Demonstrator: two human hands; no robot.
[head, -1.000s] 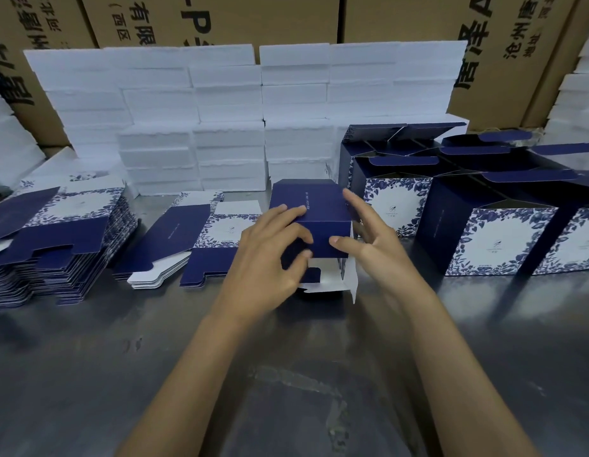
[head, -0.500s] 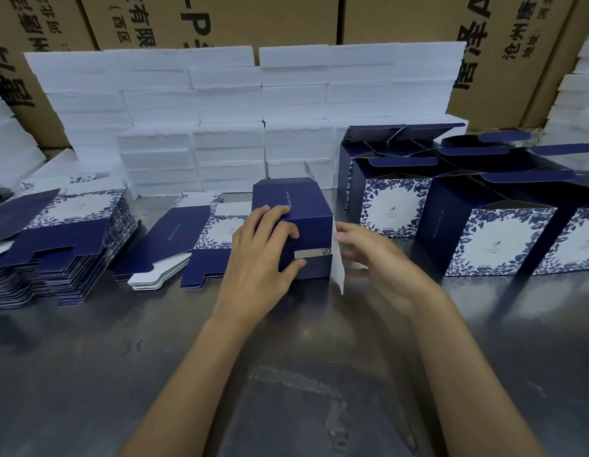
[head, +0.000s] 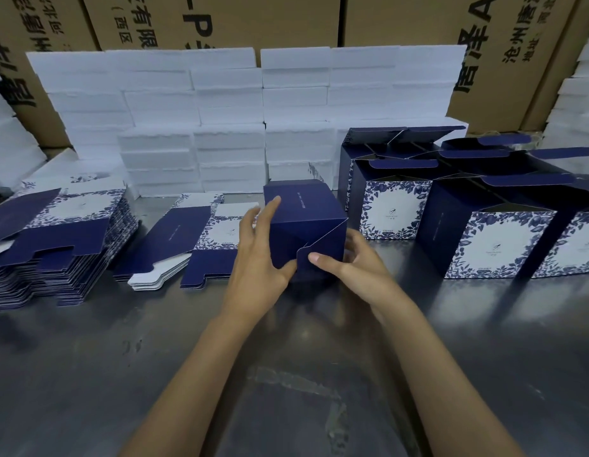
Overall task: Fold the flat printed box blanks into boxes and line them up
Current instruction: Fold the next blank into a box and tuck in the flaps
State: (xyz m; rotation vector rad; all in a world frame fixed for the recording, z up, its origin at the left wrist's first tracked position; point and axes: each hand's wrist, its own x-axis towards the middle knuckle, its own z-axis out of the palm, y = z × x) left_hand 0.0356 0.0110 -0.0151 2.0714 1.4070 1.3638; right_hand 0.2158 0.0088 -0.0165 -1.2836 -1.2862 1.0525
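Item, far left: tall stack of flat blanks (head: 52,245), navy with blue floral print, lay on the steel worktop (head: 88,374); just right of it, a smaller stack of blanks (head: 184,245), fanned, white undersides showing at the near edge.

Item, centre: one navy box in hand (head: 306,222), tipped on its side upon the worktop, folded bottom flaps turned toward the camera; it stood just right of the smaller stack and just left of the finished row.

Left hand (head: 258,258): grip closed round the box's left side; fingers spread over the upper face, thumb pressed against the flap panel.

Right hand (head: 352,262): grip closed on the box's right lower corner; thumb lay on the flap face near the tuck seam, fingers curled behind the right wall.

Item, right: finished boxes (head: 484,225), upright, top flaps open, floral panels facing forward, standing in close rows, touching one another.

Item, rear: white foam blocks (head: 227,120) stacked in courses across the back of the worktop; behind them brown cartons (head: 273,18) printed with black characters.
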